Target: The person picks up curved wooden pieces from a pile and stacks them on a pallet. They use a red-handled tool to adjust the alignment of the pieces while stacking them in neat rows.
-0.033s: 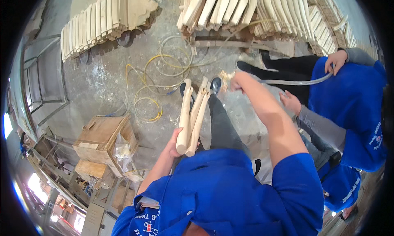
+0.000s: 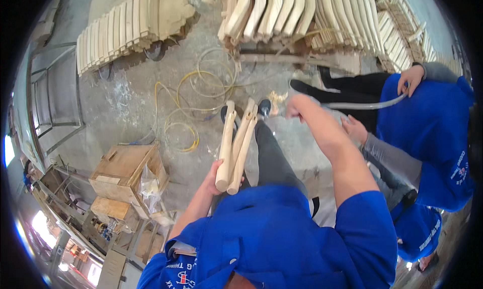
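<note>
**Wooden pieces [image 2: 227, 146] in my grip, clutter on every side**

Across the middle of the frame, pale and yellow hoses [image 2: 187, 74] lie in loose coils on the floor [image 2: 126, 98], just beyond my dark shoes [image 2: 264, 106]. Stacked boards [image 2: 115, 35] fill the upper left, and curved parts [image 2: 274, 10] crowd the top centre. A metal frame [image 2: 79, 95] stands at the left edge; below it sits a wooden box [image 2: 123, 164] with a crumpled plastic bag [image 2: 150, 186] at its side. A co-worker [image 2: 420, 133] in blue takes up the right, one hand on a translucent hose [image 2: 365, 106] that runs toward me.

The floor is grey, worn and spotted with white. My wooden pieces are pale, smooth and slender, with rounded near ends and notched far ends, tilted together slightly left of centre. My left hand [image 2: 214, 176] has its fingers wrapped around their near ends. My right hand [image 2: 299, 107] is out at centre right, fingers curled near the hose's end; blur keeps me from telling whether they pinch anything.
</note>
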Demonstrator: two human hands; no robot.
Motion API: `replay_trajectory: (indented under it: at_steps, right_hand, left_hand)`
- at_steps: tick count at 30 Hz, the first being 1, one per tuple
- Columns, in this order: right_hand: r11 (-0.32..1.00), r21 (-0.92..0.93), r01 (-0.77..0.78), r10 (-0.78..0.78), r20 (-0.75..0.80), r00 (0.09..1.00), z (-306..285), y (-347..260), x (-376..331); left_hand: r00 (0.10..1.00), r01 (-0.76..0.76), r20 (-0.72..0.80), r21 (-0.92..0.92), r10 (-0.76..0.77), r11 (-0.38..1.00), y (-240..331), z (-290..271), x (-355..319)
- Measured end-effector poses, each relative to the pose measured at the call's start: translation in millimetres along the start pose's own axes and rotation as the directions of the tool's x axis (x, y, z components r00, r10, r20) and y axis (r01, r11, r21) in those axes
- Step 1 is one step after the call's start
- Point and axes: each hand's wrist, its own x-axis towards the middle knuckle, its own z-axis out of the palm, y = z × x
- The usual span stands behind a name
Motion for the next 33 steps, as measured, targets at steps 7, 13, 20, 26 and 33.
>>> replay_trajectory:
  at_steps: [7, 13, 20, 26, 33]
  right_hand:
    - [0.697, 0.714, 0.057, -0.144, 0.062, 0.988, 46.2, 26.5, -7.8]
    - [0.967, -0.150, -0.206, 0.147, -0.332, 0.932, 83.1, 21.1, -10.8]
    - [0.945, -0.259, -0.202, 0.043, -0.513, 0.858, 35.5, 63.7, -33.6]
    - [0.708, -0.707, -0.014, -0.370, -0.387, 0.844, 0.8, 42.2, 0.7]
    - [0.354, 0.935, -0.021, -0.605, 0.247, 0.757, 40.8, -54.3, -54.2]
  left_hand:
    - [0.994, -0.025, 0.103, 0.020, 0.023, 0.999, 8.5, 7.6, 0.8]
    - [0.994, 0.025, 0.106, 0.142, -0.040, 0.990, 12.3, 17.8, 5.3]
    - [0.940, -0.093, -0.288, 0.300, 0.183, 0.950, -33.3, 17.5, -19.4]
    - [0.624, -0.532, 0.125, 0.791, 0.771, 0.303, -128.9, 24.5, -80.1]
    - [0.535, -0.639, -0.344, 0.433, 0.772, 0.636, -202.8, 150.8, -105.2]
